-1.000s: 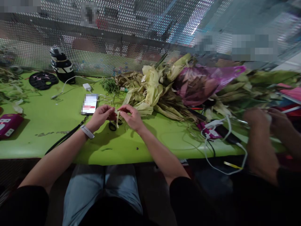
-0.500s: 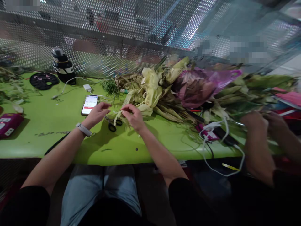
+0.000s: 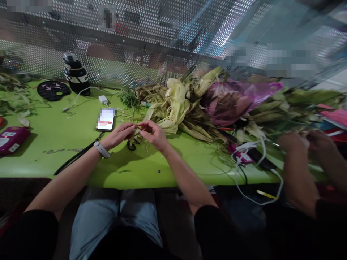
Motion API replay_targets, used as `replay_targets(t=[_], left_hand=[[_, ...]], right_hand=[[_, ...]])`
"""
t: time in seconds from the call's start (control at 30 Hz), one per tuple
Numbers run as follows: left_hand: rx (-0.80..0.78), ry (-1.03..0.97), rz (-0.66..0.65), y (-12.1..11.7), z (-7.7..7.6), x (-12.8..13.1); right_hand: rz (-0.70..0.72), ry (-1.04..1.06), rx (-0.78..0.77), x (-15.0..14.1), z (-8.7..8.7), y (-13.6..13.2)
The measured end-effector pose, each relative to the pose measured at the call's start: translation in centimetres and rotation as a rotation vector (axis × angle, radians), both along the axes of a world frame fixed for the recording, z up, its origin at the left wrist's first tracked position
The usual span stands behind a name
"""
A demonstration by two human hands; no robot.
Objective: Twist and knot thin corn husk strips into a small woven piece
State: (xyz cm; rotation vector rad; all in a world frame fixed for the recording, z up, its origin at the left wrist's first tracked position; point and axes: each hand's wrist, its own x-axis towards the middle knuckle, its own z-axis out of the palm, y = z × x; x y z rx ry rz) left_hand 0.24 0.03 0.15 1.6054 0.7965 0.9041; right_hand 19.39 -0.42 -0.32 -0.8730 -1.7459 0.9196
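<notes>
My left hand [image 3: 121, 133] and my right hand [image 3: 154, 135] meet over the green table, fingertips almost touching. A thin pale strip of corn husk [image 3: 135, 134] is pinched between them, its loose end hanging down. Both hands are closed at the fingertips, though the exact grip of the left is partly hidden. Under the strip lie scissors [image 3: 131, 145], with only the dark handles showing. Just beyond my right hand is a heap of dried corn husks [image 3: 176, 104]. A phone [image 3: 106, 120] with a lit screen lies close to my left hand.
A dark bottle [image 3: 77, 77] and a black palette-shaped piece [image 3: 53, 90] stand at the back left. A purple box [image 3: 14, 140] is at far left. Rightward are a pink plastic bag [image 3: 230, 103], a white cable [image 3: 235, 180] and a co-worker's hands [image 3: 294, 142]. Perforated metal [image 3: 121, 54] rises behind.
My left hand has moved right to the husk strip and its fingers have come together beside my right hand's. The scissors are now more covered. The view has shifted slightly.
</notes>
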Motion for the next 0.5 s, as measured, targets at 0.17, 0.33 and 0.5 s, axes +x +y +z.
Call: replay_targets(t=[0.17,0.33,0.5], left_hand=[[-0.105,-0.047,0.005,0.0,0.1,0.0],[-0.064,0.075,-0.102,0.0,0.3,-0.3],[-0.024,-0.016,-0.030,0.5,0.2,-0.4]], right_hand=[[0.046,0.074,-0.107,0.1,-0.5,0.6],[0.048,0.093,-0.144,0.3,0.2,0.7],[0.051,0.081,-0.213,0.9,1.1,0.3]])
